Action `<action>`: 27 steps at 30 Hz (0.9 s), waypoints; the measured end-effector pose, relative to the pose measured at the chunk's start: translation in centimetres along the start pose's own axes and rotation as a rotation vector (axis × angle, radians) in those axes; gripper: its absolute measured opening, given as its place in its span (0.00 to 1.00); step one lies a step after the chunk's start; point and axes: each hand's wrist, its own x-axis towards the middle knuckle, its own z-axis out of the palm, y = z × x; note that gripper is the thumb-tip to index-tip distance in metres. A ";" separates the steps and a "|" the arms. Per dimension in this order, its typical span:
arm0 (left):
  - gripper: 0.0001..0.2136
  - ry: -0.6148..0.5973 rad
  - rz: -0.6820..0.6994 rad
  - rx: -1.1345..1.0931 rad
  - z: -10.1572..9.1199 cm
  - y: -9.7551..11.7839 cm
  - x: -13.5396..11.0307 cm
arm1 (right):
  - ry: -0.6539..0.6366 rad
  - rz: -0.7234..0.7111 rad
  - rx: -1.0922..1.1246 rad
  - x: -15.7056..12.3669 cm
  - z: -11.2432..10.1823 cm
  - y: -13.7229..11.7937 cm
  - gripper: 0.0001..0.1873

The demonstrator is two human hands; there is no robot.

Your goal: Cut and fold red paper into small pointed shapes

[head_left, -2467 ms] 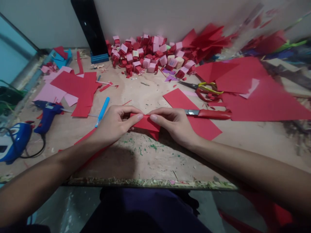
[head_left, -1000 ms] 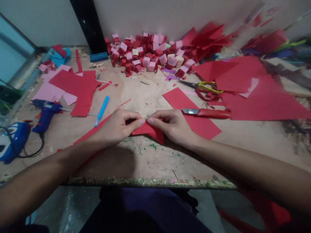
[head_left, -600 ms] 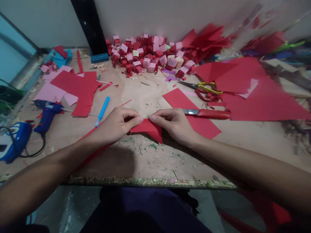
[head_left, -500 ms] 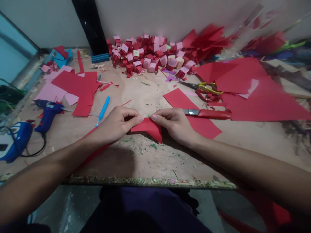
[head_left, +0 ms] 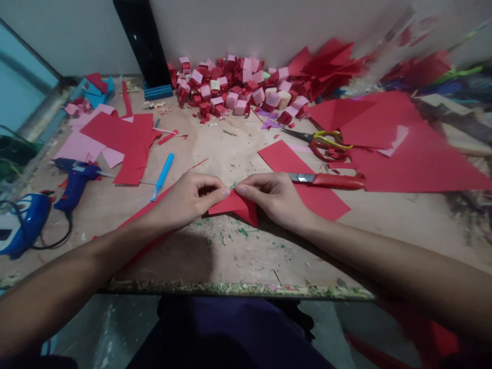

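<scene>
A small folded piece of red paper (head_left: 235,204) is pinched between my two hands, just above the wooden tabletop. My left hand (head_left: 194,199) grips its upper left edge between thumb and forefinger. On the upper right edge my right hand (head_left: 271,197) has the same kind of pinch, and the two thumb tips are close together. The paper's lower part flares out toward me in a pointed flap. A red paper strip (head_left: 148,207) lies partly under my left forearm. Beside my right hand, a red-handled knife (head_left: 338,180) rests across a red paper rectangle (head_left: 284,154).
Pink and red paper cubes (head_left: 234,89) are heaped at the back. Yellow-and-red-handled scissors (head_left: 328,143) and a large red sheet (head_left: 418,154) lie to the right. A blue pen-like tool (head_left: 163,174), blue glue gun (head_left: 77,179) and cut red paper (head_left: 134,138) are at left.
Both thumb tips have come closer together along the paper's top edge. My left hand has shifted slightly right and down; the paper's flap has tilted a little.
</scene>
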 end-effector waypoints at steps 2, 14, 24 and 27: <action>0.15 0.013 0.014 0.018 0.1 -0.1 0.0 | -0.011 0.000 -0.003 0.0 0.1 -0.2 0.14; 0.15 0.056 -0.017 -0.032 0.1 0.1 0.0 | 0.056 0.008 0.013 -0.1 0.1 0.2 0.15; 0.12 0.033 -0.179 -0.149 -0.9 2.7 -0.8 | 0.033 0.124 0.154 -0.9 -0.6 -1.7 0.16; 0.12 0.159 -0.167 -0.225 -0.5 2.6 -1.1 | -0.022 0.280 0.388 -1.5 -0.4 -2.3 0.18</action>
